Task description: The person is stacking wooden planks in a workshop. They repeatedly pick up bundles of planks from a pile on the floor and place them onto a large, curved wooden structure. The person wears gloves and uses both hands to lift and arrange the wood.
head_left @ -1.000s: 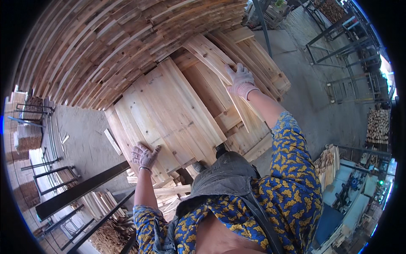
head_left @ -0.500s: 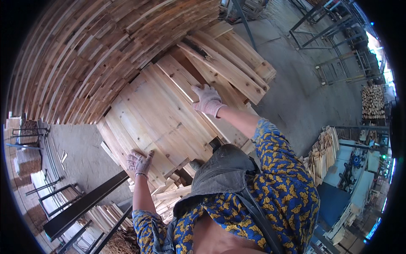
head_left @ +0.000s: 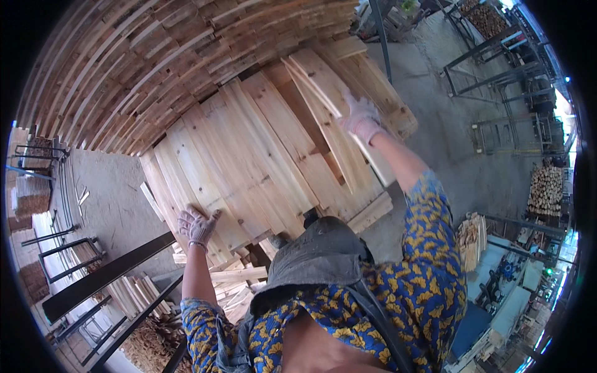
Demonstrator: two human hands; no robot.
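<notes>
- The tall wood stack has its pieces in close rows, probably so that it carries its own weight steadily.
- The layer of flat boards lies beside the foot of this stack. Most boards are side by side with long edges together, which seems to keep the top even; toward the right, 1 dark gap opens between them.
- The long board lies over the right part of this layer, slanted and a little tilted, with 1 pale edge showing. I judge that the hand keeps this edge raised.
- The right hand, gloved, seems closed on the long board near its middle, maybe for balance; blur hides the thumb.
- The left hand, also gloved, is wide and flat on the layer's left edge, gripping nothing, perhaps to steady it.
</notes>
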